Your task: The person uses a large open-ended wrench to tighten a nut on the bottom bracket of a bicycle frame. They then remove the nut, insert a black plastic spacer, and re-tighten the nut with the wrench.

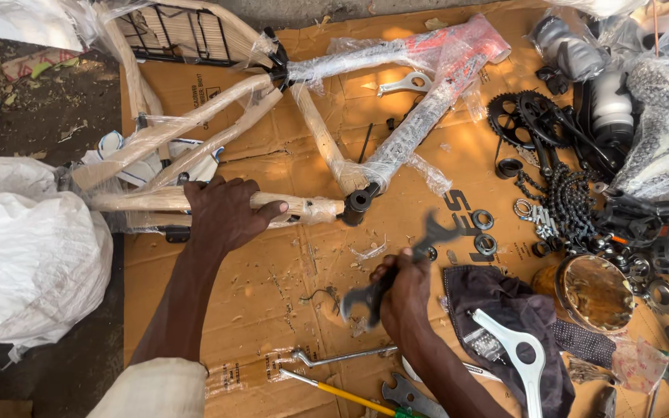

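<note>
Clearly, the left hand [226, 213] was closed over one wrapped tube of the single bicycle frame [327, 139], which lay flat on the cardboard [272, 294]. The right hand [406, 290] was clenched around one dark spanner [396, 271], blurred, just below the frame's bottom bracket shell [359, 201]. The plastic wrap looked slippery, so the grip might have slid and the frame twisted; a swung spanner could have skipped off the shell. Rightward lay two silver rings [484, 232], one chain [563, 201], two chainrings [524, 116] and one open grease tin [591, 290].
</note>
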Demonstrator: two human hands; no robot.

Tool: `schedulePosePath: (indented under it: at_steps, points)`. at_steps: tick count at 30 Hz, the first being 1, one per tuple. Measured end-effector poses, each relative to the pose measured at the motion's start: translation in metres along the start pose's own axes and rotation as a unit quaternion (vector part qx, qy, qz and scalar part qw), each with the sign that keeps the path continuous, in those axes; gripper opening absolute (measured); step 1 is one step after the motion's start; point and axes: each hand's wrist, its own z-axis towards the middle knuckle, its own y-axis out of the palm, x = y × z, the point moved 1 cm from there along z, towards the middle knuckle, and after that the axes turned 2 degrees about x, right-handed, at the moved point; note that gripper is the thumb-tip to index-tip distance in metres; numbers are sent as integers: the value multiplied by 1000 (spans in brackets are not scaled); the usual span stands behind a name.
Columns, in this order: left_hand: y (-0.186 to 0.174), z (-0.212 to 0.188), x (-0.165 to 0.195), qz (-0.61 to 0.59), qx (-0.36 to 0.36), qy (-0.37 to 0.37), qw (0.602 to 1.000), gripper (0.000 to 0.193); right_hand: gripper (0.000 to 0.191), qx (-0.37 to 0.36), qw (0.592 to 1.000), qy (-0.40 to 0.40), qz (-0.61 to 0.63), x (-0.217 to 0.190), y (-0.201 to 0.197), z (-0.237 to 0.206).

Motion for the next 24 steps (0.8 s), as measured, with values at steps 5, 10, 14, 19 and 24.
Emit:
schedulePosePath:
  at_steps: [5,10,14,19,24]
  points:
    - [-2,-1,0,3,-16,-1,1000,70,19,-188,963,49,-187,-17,-2,-6]
    - [-9,0,2,-3,-61,-23,998,66,27,-134,974,19,-181,-33,-7,-24]
    - [-3,0,2,-6,-6,-12,1000,63,23,-174,963,22,-206,-31,-7,-42]
    - [13,2,15,-68,97,35,992,46,23,-194,961,79,-183,-18,8,-43]
    - [29,12,72,-146,-84,51,984,37,22,-198,951,93,-217,-15,12,-34]
